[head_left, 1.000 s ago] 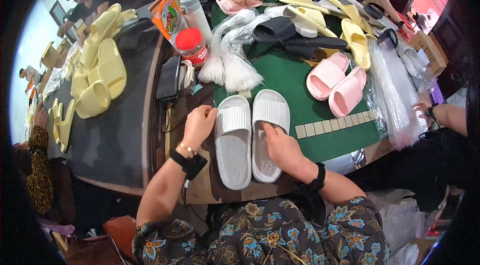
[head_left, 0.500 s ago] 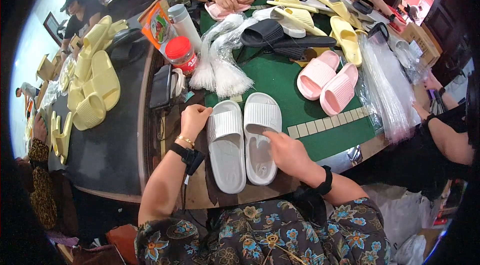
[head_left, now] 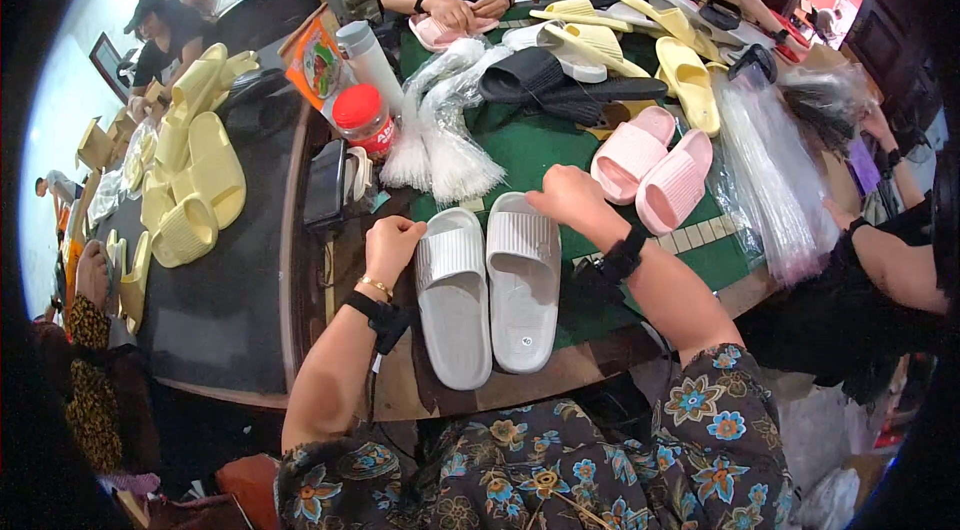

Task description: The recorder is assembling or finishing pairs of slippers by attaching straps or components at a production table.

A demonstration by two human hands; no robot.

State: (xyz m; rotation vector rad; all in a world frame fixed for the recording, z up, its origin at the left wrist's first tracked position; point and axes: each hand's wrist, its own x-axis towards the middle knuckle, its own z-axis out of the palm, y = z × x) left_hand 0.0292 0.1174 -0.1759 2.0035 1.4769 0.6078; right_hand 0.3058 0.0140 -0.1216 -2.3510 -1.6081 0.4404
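- Nearest in, heels toward the wearer: a pair of pale grey slide sandals, left slide [head_left: 455, 340] and right slide [head_left: 522, 305], lying soles down at the table's brown edge [head_left: 404, 380], right in front of the body.
- Toes point away from the wearer! Long axes run near to far, almost parallel, the left one's toe leaning slightly leftward; round white sticker [head_left: 527, 341] on the right one's heel.
- Progress, as far as it shows: the pairing looks done, straps up, side by side. No bag or wrap on either slide, so any packing appears undone.
- Left hand [head_left: 392, 242] at the left slide's outer edge by the strap, fingers curled, thumb and forefinger tips pressed together; whether they grip the rim, can't tell.
- Right hand [head_left: 570, 195] up at the right slide's toe, fingers folded in; a pinch there can't be made out.
- Beyond, on the green mat [head_left: 530, 142]: ribbed pink slides [head_left: 632, 150], with clear plastic bags [head_left: 765, 180] to their right and bundled clear strands [head_left: 460, 155] to the left.
- Farther still, black slides [head_left: 525, 75], then a co-worker's hands [head_left: 450, 10] on another pink slide [head_left: 433, 35].
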